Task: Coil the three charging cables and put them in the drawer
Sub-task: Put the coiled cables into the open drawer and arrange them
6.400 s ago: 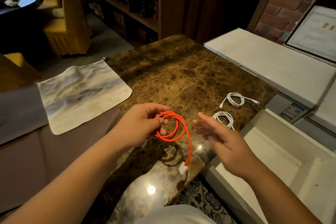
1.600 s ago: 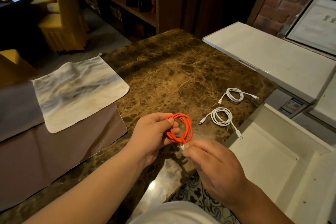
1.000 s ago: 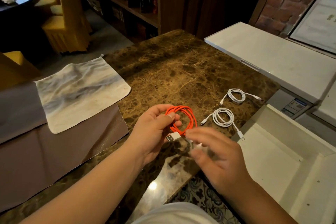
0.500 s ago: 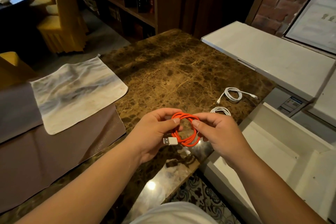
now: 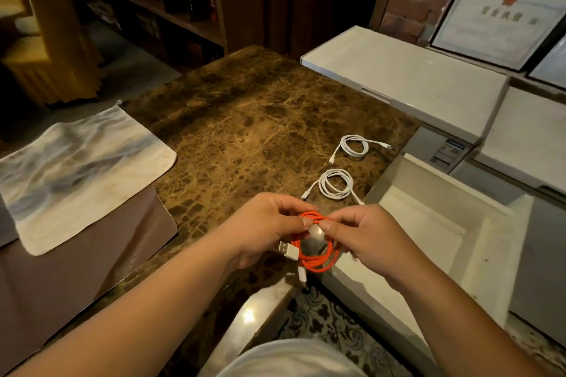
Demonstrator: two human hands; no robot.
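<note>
Both hands, left (image 5: 269, 228) and right (image 5: 364, 236), pinch the top of the coiled orange cable (image 5: 315, 246) over the table (image 5: 245, 119) edge, two white coils (image 5: 336, 184) lie wound beside the open drawer (image 5: 435, 223), so all three look coiled, none stowed yet.

Orange coiled cable (image 5: 317, 257) between both hands

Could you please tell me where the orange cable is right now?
The orange cable is low in the centre, pinched between the left hand and right hand above the table's near edge.
</note>
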